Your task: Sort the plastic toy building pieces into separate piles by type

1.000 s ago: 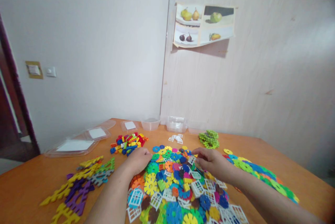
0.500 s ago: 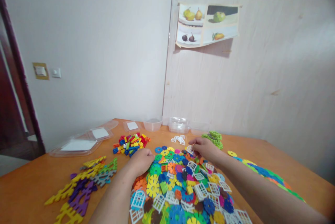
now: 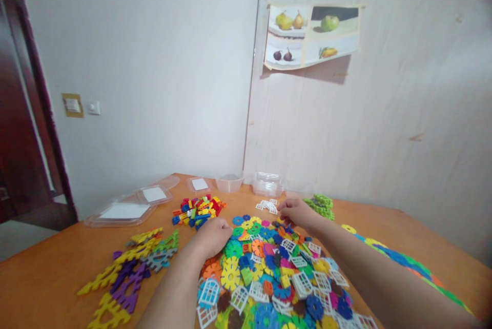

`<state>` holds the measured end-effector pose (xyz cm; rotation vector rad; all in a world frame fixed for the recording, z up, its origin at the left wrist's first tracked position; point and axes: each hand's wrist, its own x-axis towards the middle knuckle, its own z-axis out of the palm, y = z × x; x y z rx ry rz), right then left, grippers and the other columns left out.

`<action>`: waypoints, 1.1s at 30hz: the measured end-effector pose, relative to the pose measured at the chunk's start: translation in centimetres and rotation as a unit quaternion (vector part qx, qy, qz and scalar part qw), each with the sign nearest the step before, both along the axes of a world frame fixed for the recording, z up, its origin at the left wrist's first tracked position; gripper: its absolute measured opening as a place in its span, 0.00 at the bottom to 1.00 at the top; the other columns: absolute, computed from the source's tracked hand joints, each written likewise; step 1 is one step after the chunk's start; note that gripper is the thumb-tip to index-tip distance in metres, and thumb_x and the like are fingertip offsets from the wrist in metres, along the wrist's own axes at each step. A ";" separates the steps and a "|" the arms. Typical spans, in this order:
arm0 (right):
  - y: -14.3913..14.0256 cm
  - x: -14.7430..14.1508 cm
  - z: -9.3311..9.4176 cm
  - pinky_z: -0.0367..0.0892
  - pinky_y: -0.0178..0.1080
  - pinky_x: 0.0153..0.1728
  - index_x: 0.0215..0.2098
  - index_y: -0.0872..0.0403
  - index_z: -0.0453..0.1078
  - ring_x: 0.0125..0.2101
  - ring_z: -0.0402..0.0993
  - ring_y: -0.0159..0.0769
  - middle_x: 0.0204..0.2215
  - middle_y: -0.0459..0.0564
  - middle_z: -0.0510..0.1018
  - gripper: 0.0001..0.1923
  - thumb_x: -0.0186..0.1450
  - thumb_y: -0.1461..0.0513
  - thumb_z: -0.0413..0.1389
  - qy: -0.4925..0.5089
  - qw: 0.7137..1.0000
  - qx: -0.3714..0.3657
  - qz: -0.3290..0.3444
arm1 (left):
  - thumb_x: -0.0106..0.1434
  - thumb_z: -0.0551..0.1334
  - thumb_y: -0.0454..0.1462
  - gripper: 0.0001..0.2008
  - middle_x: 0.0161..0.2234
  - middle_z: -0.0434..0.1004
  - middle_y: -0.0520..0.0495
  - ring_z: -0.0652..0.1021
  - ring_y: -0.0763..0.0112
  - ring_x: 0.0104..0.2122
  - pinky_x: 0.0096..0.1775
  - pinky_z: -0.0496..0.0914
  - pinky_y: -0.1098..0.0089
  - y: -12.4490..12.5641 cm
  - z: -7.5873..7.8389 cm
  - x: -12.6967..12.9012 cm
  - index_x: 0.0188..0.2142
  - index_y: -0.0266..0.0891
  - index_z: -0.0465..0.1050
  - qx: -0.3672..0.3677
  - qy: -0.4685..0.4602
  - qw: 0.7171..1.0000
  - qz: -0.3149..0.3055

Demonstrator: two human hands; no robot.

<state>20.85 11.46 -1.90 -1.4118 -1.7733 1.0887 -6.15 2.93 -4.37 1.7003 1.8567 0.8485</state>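
Note:
My left hand [image 3: 216, 235] rests at the left edge of a mixed pile of plastic pieces, its fingers curled in and whatever they hold hidden from view. Over the far end of the pile is my right hand [image 3: 299, 213], with its fingers bent downward and apart and nothing visible in them. Notched discs [image 3: 231, 273], small bricks and white lattice window pieces [image 3: 302, 284] make up the pile. Just left of my right fingertips lies a small group of white window pieces [image 3: 266, 206].
Colored bricks [image 3: 200, 212] lie in a heap at the left. Yellow, purple, green and grey notched pieces [image 3: 128, 288] lie nearer. Green pieces [image 3: 321, 206] and a row of discs [image 3: 400, 257] are at right. Clear containers [image 3: 229, 183] and lids [image 3: 125, 212] stand toward the wall.
The white window piece at my right fingertips no longer shows there. My left hand has stayed at the pile's edge. The whole view has shifted slightly, with things appearing farther right.

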 end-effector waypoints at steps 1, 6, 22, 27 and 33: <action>-0.6 0.3 0.0 0.59 0.29 0.19 0.27 0.56 0.68 0.17 0.64 0.25 0.18 0.42 0.70 0.02 0.56 0.68 0.55 -0.019 1.000 0.007 0.011 | 0.56 0.57 0.37 0.09 0.18 0.67 0.54 0.66 0.74 0.20 0.24 0.53 0.73 0.0 0.0 0.0 0.21 0.38 0.67 0.002 0.002 1.000 -0.002; -4.0 2.0 1.1 0.55 0.29 0.19 0.28 0.56 0.70 0.18 0.61 0.25 0.18 0.41 0.68 0.06 0.57 0.60 0.59 -0.097 0.993 0.026 0.062 | 0.56 0.57 0.38 0.09 0.17 0.65 0.54 0.65 0.74 0.20 0.23 0.53 0.73 0.4 -0.3 -0.3 0.21 0.38 0.67 -0.005 0.010 1.000 -0.008; -6.1 2.6 0.0 0.50 0.29 0.20 0.25 0.54 0.66 0.20 0.59 0.25 0.17 0.38 0.65 0.08 0.53 0.62 0.62 -0.160 0.984 0.035 0.077 | 0.54 0.58 0.38 0.09 0.19 0.66 0.54 0.66 0.73 0.22 0.23 0.52 0.73 0.2 -0.1 -0.2 0.20 0.39 0.66 0.007 0.003 1.000 -0.020; -4.9 1.7 0.4 0.55 0.29 0.16 0.26 0.54 0.65 0.15 0.63 0.26 0.16 0.40 0.69 0.07 0.59 0.60 0.56 -0.058 0.996 -0.032 0.057 | 0.55 0.57 0.38 0.09 0.20 0.68 0.53 0.67 0.73 0.23 0.24 0.53 0.73 0.2 -0.1 0.2 0.21 0.38 0.68 0.007 -0.010 1.000 -0.026; -1.0 -0.3 1.0 0.69 0.29 0.22 0.27 0.54 0.61 0.19 0.71 0.26 0.20 0.45 0.74 0.05 0.61 0.66 0.54 0.066 0.996 -0.057 -0.024 | 0.55 0.56 0.38 0.08 0.18 0.65 0.55 0.65 0.74 0.21 0.24 0.52 0.73 -0.2 0.3 0.4 0.22 0.38 0.67 -0.008 -0.009 0.999 -0.030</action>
